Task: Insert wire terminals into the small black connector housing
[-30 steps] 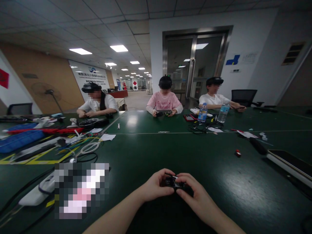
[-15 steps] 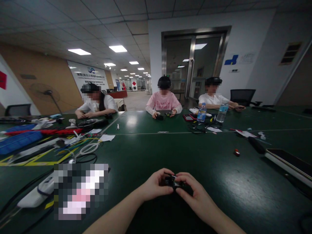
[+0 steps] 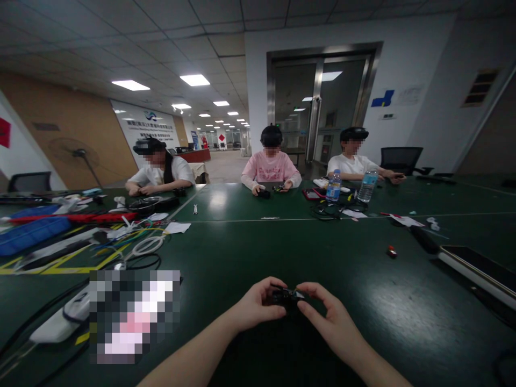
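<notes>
Low over the near edge of the dark green table (image 3: 250, 252), a small black object (image 3: 287, 295) with a shiny, light-coloured patch sits between my two hands. Its exact kind cannot be made out. My left hand (image 3: 260, 307) pinches its left end, thumb below and fingers above. At the other end, the thumb and fingertips of my right hand (image 3: 327, 313) close on the lighter part. Both hands hide some of its outline. Beyond my right hand, a small red and dark piece (image 3: 391, 251) lies on the table.
A white power strip (image 3: 60, 322), coiled cables (image 3: 147, 246) and a blue tray (image 3: 34, 234) lie on the left. Across the table sit three people, near a small wrench (image 3: 195, 209) and water bottles (image 3: 367, 185). A flat white-edged device (image 3: 479, 271) lies on the right.
My right hand has shifted slightly right, its fingertips now farther from my left hand's. The black object looks flatter and turned a little. My left hand has hardly moved.
</notes>
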The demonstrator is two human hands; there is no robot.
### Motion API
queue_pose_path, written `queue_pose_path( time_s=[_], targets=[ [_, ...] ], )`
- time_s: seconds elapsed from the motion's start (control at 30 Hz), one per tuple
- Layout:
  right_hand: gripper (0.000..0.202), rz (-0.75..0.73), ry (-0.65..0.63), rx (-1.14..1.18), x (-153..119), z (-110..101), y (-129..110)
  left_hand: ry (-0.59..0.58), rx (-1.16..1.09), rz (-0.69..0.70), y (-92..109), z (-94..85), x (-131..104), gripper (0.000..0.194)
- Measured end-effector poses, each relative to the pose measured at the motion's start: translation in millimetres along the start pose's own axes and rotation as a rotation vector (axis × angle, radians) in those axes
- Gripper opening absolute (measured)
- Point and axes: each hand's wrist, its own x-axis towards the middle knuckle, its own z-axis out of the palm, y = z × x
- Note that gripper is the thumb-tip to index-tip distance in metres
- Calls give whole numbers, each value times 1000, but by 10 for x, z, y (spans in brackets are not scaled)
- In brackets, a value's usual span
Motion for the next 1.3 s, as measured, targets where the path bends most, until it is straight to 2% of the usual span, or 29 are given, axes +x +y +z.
queue_pose_path(
  time_s=[0.33,0.87,1.07,1.3],
  targets=[
    [29,-12,175,73,26,-28,125,8,-38,-1,-7,13,13,47],
    [28,-11,284,180,65,-61,219,1,-36,-19,20,13,2,46],
    [28,19,361,266,90,-95,196,8,-2,-31,-3,-10,-4,46],
    [27,25,394,304,95,-99,160,-4,-2,-3,-4,-3,6,45]
  ],
)
